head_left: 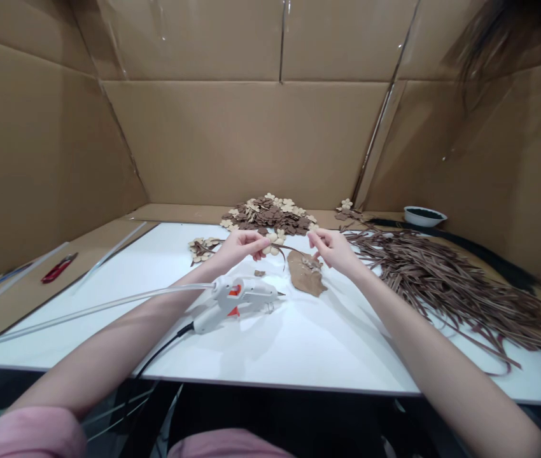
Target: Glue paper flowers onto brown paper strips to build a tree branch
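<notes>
Pink cloth sleeve (32, 432) at near left, bare forearms (127, 337) stretched over a flat white board (337, 350) toward cream flower-shaped pieces (274, 240).
Left hand (246, 244) pinches these flower-shaped pieces at mid-board, a thin brown strip (284, 256) curving just beside them; right hand (330, 247) has its fingertips drawn together near a ragged brown sheet (302, 280), and I cannot tell whether it grips anything. Nearer lies a white glue gun (254, 294) with an orange trigger (233, 312); far, a heap of brown and cream flower shapes (270, 219); right, a tangle of long brown strips (442, 280).

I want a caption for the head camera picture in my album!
Left hand holding a pale flower, with glue gun and brown strips nearby.
</notes>
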